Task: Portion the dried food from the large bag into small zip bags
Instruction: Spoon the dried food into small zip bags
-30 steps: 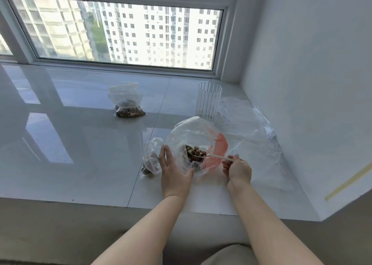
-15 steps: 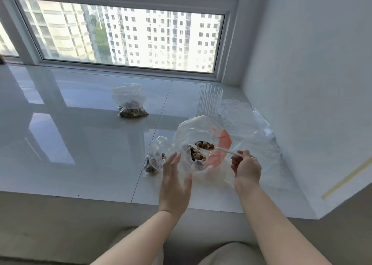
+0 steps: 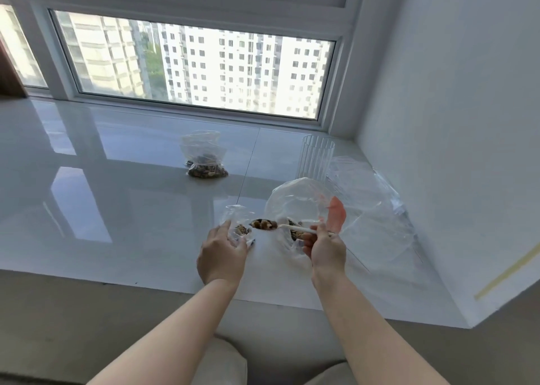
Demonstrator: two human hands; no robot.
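Spoon [image 3: 264, 224] moved over, prob. small bag [image 3: 239, 229]

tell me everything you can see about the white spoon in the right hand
The slim white plastic-looking spoon lies roughly level, handle to the right, bowl to the left. The right hand pinches the handle end with curled fingers. The bowl carries a heap of brown dried food pieces and hangs between the large clear bag with the red patch and the small clear zip bag that the left hand holds. Whether the spoon touches either bag cannot be told.
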